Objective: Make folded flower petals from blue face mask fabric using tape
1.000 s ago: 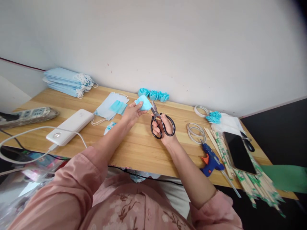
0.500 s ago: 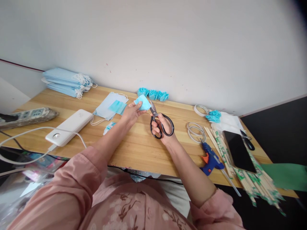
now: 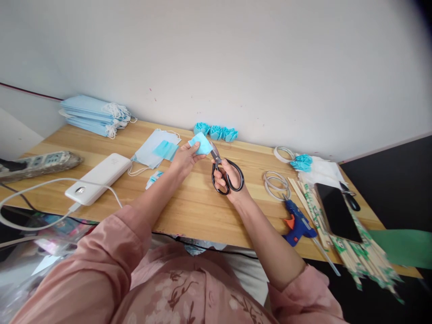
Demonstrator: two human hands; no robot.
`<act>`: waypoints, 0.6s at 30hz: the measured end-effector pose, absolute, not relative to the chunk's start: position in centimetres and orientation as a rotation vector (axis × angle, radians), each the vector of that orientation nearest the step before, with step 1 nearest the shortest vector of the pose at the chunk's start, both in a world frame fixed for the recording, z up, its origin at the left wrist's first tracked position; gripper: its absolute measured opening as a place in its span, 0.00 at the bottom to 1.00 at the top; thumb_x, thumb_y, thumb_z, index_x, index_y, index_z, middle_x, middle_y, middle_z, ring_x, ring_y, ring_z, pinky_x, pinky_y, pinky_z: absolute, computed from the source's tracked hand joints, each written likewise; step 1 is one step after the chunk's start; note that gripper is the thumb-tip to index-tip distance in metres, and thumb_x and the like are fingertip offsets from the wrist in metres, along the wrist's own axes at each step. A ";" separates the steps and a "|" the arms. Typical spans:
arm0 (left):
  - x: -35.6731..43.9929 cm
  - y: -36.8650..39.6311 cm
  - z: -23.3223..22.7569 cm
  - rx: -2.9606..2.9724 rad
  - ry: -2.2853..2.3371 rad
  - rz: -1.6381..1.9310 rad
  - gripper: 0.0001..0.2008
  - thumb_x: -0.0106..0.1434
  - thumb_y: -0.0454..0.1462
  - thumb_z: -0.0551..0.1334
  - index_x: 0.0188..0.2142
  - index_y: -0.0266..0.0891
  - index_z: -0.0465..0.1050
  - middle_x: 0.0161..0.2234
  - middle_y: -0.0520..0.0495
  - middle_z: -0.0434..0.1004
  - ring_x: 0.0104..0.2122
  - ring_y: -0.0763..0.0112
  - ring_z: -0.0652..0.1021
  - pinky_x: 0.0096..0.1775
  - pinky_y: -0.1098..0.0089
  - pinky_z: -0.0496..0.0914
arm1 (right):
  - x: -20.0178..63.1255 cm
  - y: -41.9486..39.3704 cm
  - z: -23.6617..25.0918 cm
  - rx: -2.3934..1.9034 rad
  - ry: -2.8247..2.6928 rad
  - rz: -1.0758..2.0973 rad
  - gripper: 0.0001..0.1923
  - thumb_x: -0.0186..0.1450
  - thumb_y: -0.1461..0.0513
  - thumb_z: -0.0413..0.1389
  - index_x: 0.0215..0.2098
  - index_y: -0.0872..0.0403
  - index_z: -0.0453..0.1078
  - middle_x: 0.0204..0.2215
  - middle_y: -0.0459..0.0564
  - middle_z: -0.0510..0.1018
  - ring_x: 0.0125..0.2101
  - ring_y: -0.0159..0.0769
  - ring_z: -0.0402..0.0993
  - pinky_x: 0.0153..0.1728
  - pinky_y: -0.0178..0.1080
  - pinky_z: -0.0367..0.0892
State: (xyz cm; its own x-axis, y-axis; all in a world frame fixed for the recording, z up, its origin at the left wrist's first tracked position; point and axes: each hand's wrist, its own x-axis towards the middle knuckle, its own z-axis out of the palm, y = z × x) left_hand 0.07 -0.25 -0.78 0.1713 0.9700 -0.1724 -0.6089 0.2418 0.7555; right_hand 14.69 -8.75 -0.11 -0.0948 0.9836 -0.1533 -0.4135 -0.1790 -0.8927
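- Nearest, the glue gun [image 3: 299, 225] lies at the right of the wooden surface [image 3: 202, 216], beside the wrapped sticks [image 3: 361, 265] and the phone [image 3: 337, 211]; none has been shifted in the last second.
- The right hand [image 3: 232, 177] is curled through the loops of the black-handled scissors [image 3: 216, 157], thumb in one, fingers in the other. The loops stand slightly closer together than a second ago, so the blades have narrowed a little.
- That small squeeze suggests a careful snip or trim in progress rather than a long cut; whether the edge is already severed cannot be told.
- The left hand [image 3: 186, 158] pinches the light-blue piece [image 3: 200, 145] between thumb and fingers, not spread wide, and has hardly moved. The piece is held above the surface, its right corner at the blades, which seems to give the cut a steady edge.
- Behind the left forearm, a folded blue strip [image 3: 165, 150] lies on a flat mask [image 3: 150, 143], both unchanged.
- Farthest, blue rosettes [image 3: 216, 132] sit in a row near the wall [image 3: 219, 58], with the mask stack [image 3: 89, 113] to the left, likewise undisturbed.
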 end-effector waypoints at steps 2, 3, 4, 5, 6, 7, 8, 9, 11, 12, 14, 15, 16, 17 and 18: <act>0.1 -0.3 -0.7 0.601 0.733 1.222 0.03 0.64 0.30 0.63 0.35 0.32 0.76 0.30 0.48 0.82 0.27 0.78 0.79 0.39 0.75 0.77 | 14.7 -8.8 0.0 -0.970 -0.835 1.547 0.27 0.56 0.44 0.64 0.41 0.56 0.73 0.17 0.35 0.64 0.12 0.19 0.53 0.13 0.28 0.63; 0.1 -0.3 -0.6 0.597 0.735 1.221 0.02 0.64 0.30 0.64 0.34 0.32 0.76 0.29 0.48 0.81 0.26 0.78 0.79 0.38 0.75 0.77 | 14.6 -8.8 0.0 -0.973 -0.834 1.545 0.27 0.55 0.43 0.64 0.41 0.56 0.73 0.16 0.35 0.64 0.12 0.19 0.53 0.13 0.27 0.63; 0.1 -0.4 -0.5 0.594 0.738 1.220 0.02 0.64 0.30 0.64 0.34 0.32 0.76 0.29 0.49 0.81 0.26 0.79 0.79 0.38 0.76 0.77 | 14.6 -8.8 0.0 -0.976 -0.834 1.545 0.27 0.55 0.43 0.64 0.40 0.56 0.74 0.16 0.35 0.64 0.12 0.19 0.53 0.13 0.27 0.63; 0.1 -0.4 -0.5 0.591 0.742 1.219 0.02 0.64 0.30 0.64 0.34 0.33 0.76 0.28 0.49 0.81 0.26 0.79 0.79 0.38 0.76 0.76 | 14.6 -8.8 0.1 -0.978 -0.834 1.545 0.27 0.54 0.43 0.65 0.40 0.56 0.74 0.16 0.35 0.64 0.12 0.19 0.53 0.13 0.27 0.63; 0.1 -0.4 -0.4 0.590 0.747 1.218 0.02 0.64 0.30 0.64 0.34 0.33 0.76 0.28 0.49 0.81 0.26 0.79 0.78 0.38 0.76 0.76 | 14.6 -8.8 0.1 -0.978 -0.834 1.545 0.28 0.54 0.43 0.65 0.40 0.56 0.74 0.16 0.35 0.64 0.12 0.19 0.53 0.13 0.27 0.63; 0.1 -0.5 -0.3 0.589 0.752 1.217 0.02 0.64 0.30 0.63 0.34 0.33 0.76 0.28 0.49 0.81 0.26 0.79 0.78 0.38 0.76 0.76 | 14.6 -8.8 0.1 -0.978 -0.836 1.546 0.28 0.54 0.43 0.65 0.40 0.56 0.74 0.16 0.35 0.64 0.12 0.19 0.53 0.13 0.27 0.64; 0.1 -0.5 -0.3 0.588 0.756 1.214 0.03 0.65 0.30 0.63 0.34 0.33 0.76 0.28 0.49 0.81 0.26 0.79 0.78 0.37 0.76 0.76 | 14.6 -8.8 0.1 -0.978 -0.839 1.546 0.28 0.54 0.43 0.65 0.40 0.56 0.74 0.16 0.35 0.64 0.12 0.19 0.53 0.14 0.27 0.65; 0.1 -0.5 -0.3 0.588 0.760 1.211 0.03 0.65 0.30 0.63 0.34 0.33 0.76 0.29 0.49 0.81 0.26 0.78 0.78 0.37 0.77 0.76 | 14.6 -8.7 0.0 -0.977 -0.844 1.546 0.28 0.54 0.43 0.65 0.40 0.56 0.74 0.16 0.35 0.64 0.12 0.19 0.53 0.14 0.27 0.66; 0.1 -0.5 -0.2 0.581 0.763 1.206 0.02 0.64 0.30 0.63 0.35 0.33 0.76 0.29 0.48 0.81 0.26 0.78 0.78 0.35 0.76 0.75 | 14.7 -8.7 -0.1 -0.973 -0.856 1.540 0.28 0.55 0.43 0.64 0.40 0.56 0.73 0.16 0.35 0.64 0.12 0.19 0.53 0.15 0.28 0.68; 0.1 -0.5 -0.2 0.578 0.760 1.204 0.01 0.64 0.30 0.64 0.35 0.33 0.76 0.30 0.48 0.82 0.26 0.78 0.79 0.35 0.76 0.75 | 14.8 -8.7 -0.1 -0.971 -0.863 1.536 0.28 0.55 0.43 0.64 0.40 0.56 0.73 0.16 0.35 0.64 0.12 0.19 0.53 0.16 0.28 0.68; 0.1 -0.4 -0.1 0.572 0.746 1.196 0.01 0.62 0.30 0.66 0.34 0.32 0.75 0.30 0.48 0.82 0.26 0.78 0.79 0.33 0.77 0.75 | 14.9 -8.7 -0.2 -0.963 -0.872 1.525 0.28 0.56 0.43 0.64 0.41 0.57 0.73 0.16 0.35 0.64 0.12 0.20 0.53 0.16 0.29 0.70; 0.1 -0.4 0.0 0.573 0.737 1.190 0.01 0.62 0.30 0.66 0.34 0.32 0.75 0.30 0.48 0.82 0.27 0.78 0.79 0.33 0.77 0.75 | 15.0 -8.7 -0.2 -0.958 -0.874 1.520 0.28 0.56 0.43 0.63 0.41 0.57 0.73 0.16 0.35 0.64 0.12 0.20 0.53 0.16 0.29 0.70; 0.1 -0.4 0.1 0.578 0.728 1.180 0.02 0.62 0.30 0.67 0.34 0.32 0.75 0.30 0.49 0.82 0.27 0.78 0.79 0.33 0.77 0.75 | 15.0 -8.7 -0.2 -0.952 -0.875 1.518 0.28 0.56 0.43 0.63 0.41 0.57 0.73 0.16 0.35 0.64 0.12 0.20 0.53 0.16 0.29 0.70; 0.1 -0.4 0.2 0.586 0.720 1.171 0.03 0.61 0.31 0.67 0.35 0.33 0.75 0.30 0.49 0.82 0.27 0.78 0.79 0.33 0.77 0.76 | 15.0 -8.7 -0.2 -0.948 -0.875 1.516 0.28 0.56 0.43 0.63 0.42 0.57 0.73 0.16 0.35 0.64 0.12 0.20 0.53 0.16 0.29 0.70; 0.1 -0.3 0.2 0.596 0.714 1.163 0.03 0.61 0.31 0.68 0.35 0.33 0.75 0.30 0.49 0.82 0.28 0.77 0.80 0.33 0.77 0.76 | 15.1 -8.7 -0.2 -0.944 -0.875 1.516 0.28 0.57 0.42 0.63 0.42 0.56 0.73 0.16 0.34 0.63 0.12 0.20 0.53 0.16 0.29 0.69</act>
State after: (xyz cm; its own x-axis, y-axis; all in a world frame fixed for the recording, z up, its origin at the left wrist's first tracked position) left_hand 0.12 -0.33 0.25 0.2288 0.9545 -0.1911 -0.6019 0.2930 0.7429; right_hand 15.09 -8.66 -0.25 -0.0895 0.9902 -0.1069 -0.4026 -0.1342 -0.9055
